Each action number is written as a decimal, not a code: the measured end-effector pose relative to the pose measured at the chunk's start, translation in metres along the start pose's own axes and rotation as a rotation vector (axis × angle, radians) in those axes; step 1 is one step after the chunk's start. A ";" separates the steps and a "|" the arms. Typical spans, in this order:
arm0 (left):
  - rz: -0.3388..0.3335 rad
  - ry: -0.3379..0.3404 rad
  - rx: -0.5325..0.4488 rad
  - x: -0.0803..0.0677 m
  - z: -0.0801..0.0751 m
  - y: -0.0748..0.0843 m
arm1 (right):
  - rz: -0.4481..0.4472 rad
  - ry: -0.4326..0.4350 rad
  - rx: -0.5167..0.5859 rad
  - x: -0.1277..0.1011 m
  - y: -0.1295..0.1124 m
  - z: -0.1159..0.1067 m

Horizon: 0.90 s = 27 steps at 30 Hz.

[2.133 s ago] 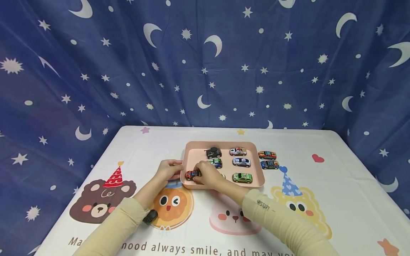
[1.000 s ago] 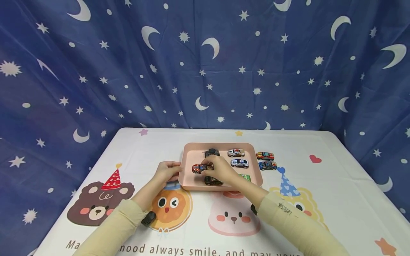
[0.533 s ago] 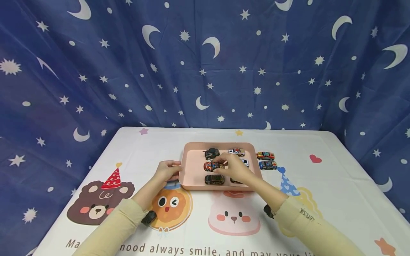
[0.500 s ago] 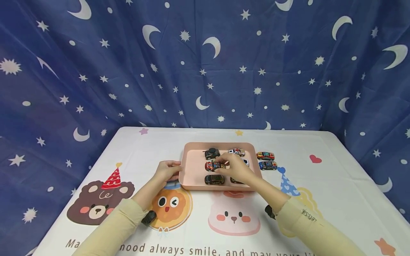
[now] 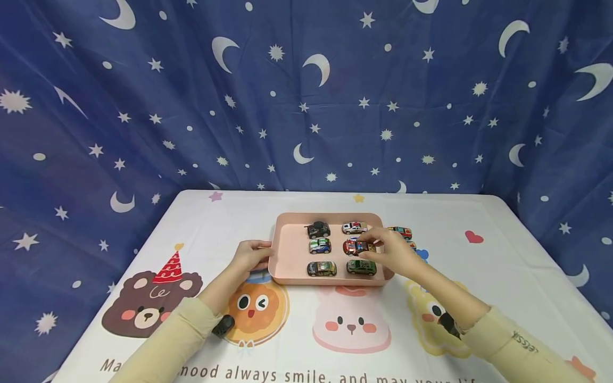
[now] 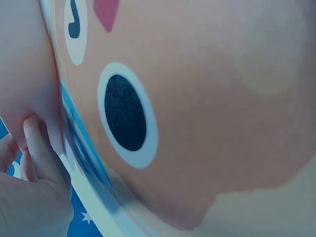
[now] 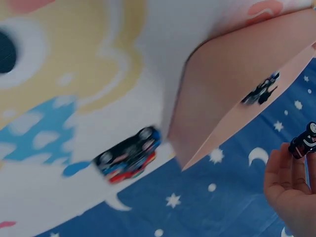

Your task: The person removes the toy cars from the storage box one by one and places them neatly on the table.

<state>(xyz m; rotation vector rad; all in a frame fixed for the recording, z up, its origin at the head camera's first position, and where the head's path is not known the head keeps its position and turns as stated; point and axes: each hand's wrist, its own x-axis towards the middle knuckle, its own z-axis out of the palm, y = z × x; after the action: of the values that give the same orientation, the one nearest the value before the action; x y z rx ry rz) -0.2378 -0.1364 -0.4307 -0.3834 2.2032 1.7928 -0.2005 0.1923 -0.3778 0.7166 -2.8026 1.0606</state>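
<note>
With its thumb and fingers, my left hand (image 5: 250, 255) pinches the left rim of a pink tray (image 5: 289, 234); the left wrist view shows this grip on the tray wall too. My right hand (image 5: 395, 251) holds a red and dark toy car (image 5: 353, 247) over the tray's right half, and the right wrist view has the toy car (image 7: 303, 142) raised at the fingertips. Around it in the tray are a white toy car (image 5: 354, 227) and a green toy car (image 5: 361, 267). The white car seen earlier in the middle is mostly hidden behind the held one.
Along the tray's left column stand a black toy tank (image 5: 318, 230), a white, blue and green car (image 5: 320, 246) and a dark patterned car (image 5: 322, 268). Right of the tray, an orange-red car (image 5: 401, 232) and a blue car are partly covered by my right hand.
My right hand has carried the red toy car from the tray's front left corner, past the left column, to the right half. My left hand has stayed on the tray's left rim.
</note>
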 end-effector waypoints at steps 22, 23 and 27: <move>0.022 -0.003 0.034 0.000 0.001 0.001 | 0.040 0.056 -0.155 -0.042 0.055 -0.041; 0.025 -0.003 0.036 0.001 0.001 0.001 | 0.037 0.051 -0.162 -0.043 0.059 -0.042; 0.026 -0.002 0.035 0.001 0.002 0.001 | 0.021 0.026 -0.189 -0.048 0.071 -0.044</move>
<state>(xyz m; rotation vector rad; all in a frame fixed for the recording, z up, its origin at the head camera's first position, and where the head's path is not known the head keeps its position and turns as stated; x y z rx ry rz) -0.2389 -0.1341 -0.4304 -0.3471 2.2453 1.7646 -0.1939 0.2866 -0.3980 0.6499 -2.8439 0.7862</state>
